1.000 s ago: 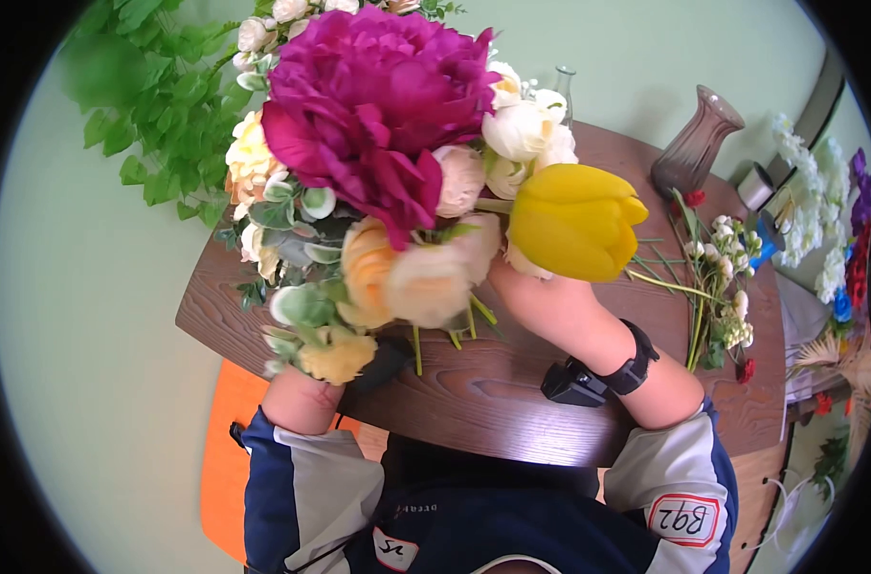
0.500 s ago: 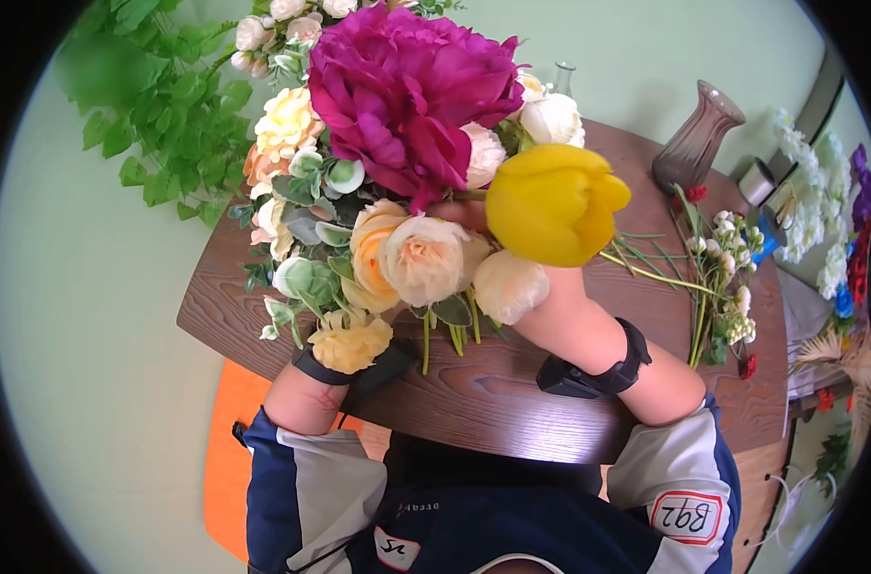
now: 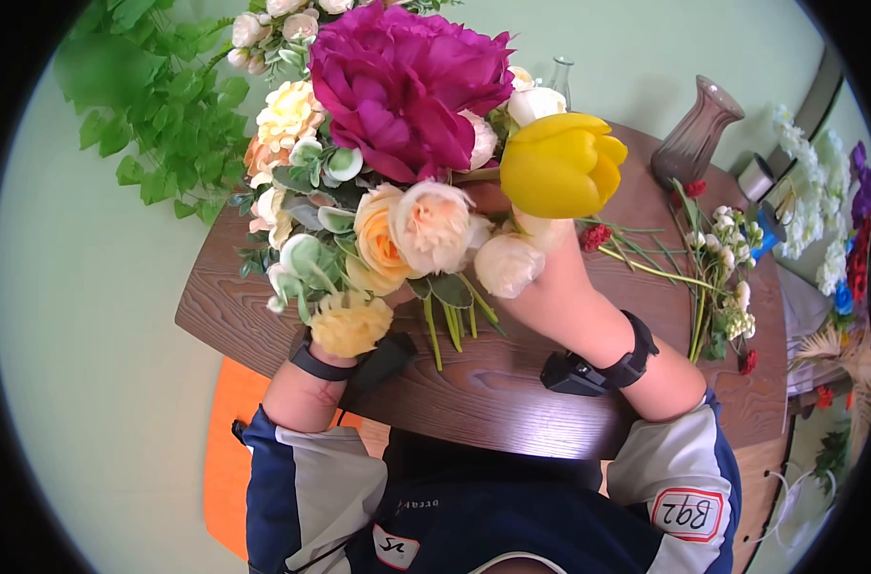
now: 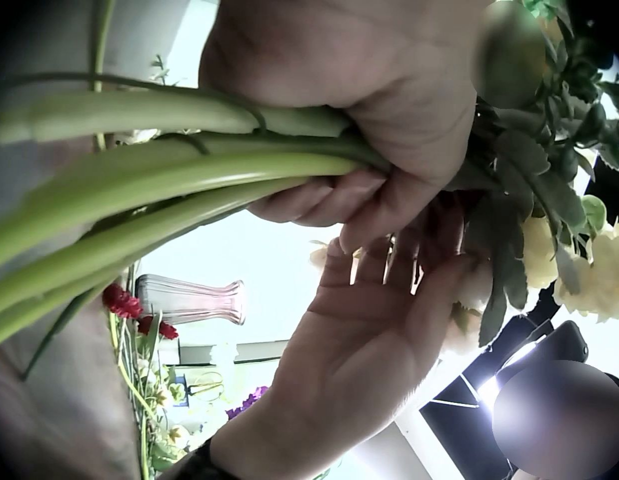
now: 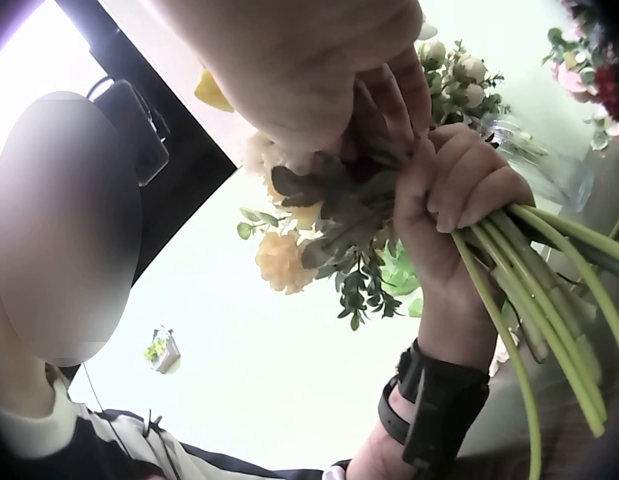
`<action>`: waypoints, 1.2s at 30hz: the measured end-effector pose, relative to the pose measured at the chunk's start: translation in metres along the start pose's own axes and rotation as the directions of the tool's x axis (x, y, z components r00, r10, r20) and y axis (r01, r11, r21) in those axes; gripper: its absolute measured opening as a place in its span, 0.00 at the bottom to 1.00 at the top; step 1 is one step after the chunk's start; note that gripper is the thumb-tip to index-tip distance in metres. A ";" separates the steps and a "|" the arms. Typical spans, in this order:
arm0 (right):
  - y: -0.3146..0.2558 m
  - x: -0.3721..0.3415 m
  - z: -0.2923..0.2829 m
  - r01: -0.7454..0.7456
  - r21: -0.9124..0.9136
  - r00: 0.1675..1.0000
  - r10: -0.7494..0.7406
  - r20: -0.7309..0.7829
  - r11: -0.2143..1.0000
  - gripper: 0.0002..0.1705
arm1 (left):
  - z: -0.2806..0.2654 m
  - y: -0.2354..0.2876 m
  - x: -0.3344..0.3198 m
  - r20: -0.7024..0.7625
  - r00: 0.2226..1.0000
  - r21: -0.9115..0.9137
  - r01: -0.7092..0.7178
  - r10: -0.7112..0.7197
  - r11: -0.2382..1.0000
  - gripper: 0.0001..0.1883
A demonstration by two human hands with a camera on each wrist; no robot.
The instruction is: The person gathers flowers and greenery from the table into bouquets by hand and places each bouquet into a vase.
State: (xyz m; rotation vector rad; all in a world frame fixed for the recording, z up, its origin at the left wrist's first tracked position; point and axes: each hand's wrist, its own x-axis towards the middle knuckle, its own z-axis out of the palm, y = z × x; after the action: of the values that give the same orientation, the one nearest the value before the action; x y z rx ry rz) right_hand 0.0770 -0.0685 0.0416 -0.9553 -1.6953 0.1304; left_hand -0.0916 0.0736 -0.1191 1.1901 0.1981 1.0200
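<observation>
Brown table [image 3: 512, 407]: purplish glass vase [image 3: 696, 134] stands apart from held bouquet [image 3: 412, 153].

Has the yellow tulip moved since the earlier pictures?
Yes: the yellow tulip has moved upward in the head view, judged against the smoky glass vase.

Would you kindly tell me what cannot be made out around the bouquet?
Head view: most of the left hand, behind the bouquet.
Head view: base of the clear glass vessel, also behind the bouquet.
Left wrist view: ends of some stems, cut by the left edge.
</observation>
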 end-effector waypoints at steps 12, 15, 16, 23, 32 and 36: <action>0.002 -0.001 -0.004 0.008 -0.012 0.997 -0.007 0.083 1.000 0.18 | 0.021 0.010 0.006 -0.019 0.999 0.349 -0.035 0.045 0.936 0.23; 0.005 -0.003 0.001 -0.057 0.028 0.996 0.056 0.065 0.998 0.18 | 0.033 0.007 0.017 -0.011 1.000 0.339 -0.014 0.019 0.941 0.20; 0.006 -0.004 0.003 -0.108 0.073 0.993 0.103 0.063 0.991 0.19 | 0.024 0.015 0.001 -0.006 1.000 0.336 -0.009 0.011 0.942 0.19; 0.009 -0.004 0.004 0.117 -0.325 0.993 -0.113 0.031 0.938 0.20 | 0.033 0.022 0.009 0.033 0.998 0.313 0.036 -0.049 0.949 0.12; 0.026 0.001 -0.002 0.074 -0.362 0.973 -0.147 -0.179 0.929 0.23 | 0.047 0.027 0.027 0.079 0.989 0.279 0.097 -0.123 0.955 0.06; 0.025 0.001 -0.003 -0.014 -0.470 0.982 -0.076 -0.171 0.883 0.21 | 0.067 0.040 0.028 0.234 0.949 -0.398 0.291 -0.211 0.870 0.05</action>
State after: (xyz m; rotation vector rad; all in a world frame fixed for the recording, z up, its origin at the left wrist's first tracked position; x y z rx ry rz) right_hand 0.0924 -0.0529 0.0301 -1.2532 -1.5954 -0.4018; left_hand -0.0567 0.0492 -0.0475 0.8203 -0.0202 0.6709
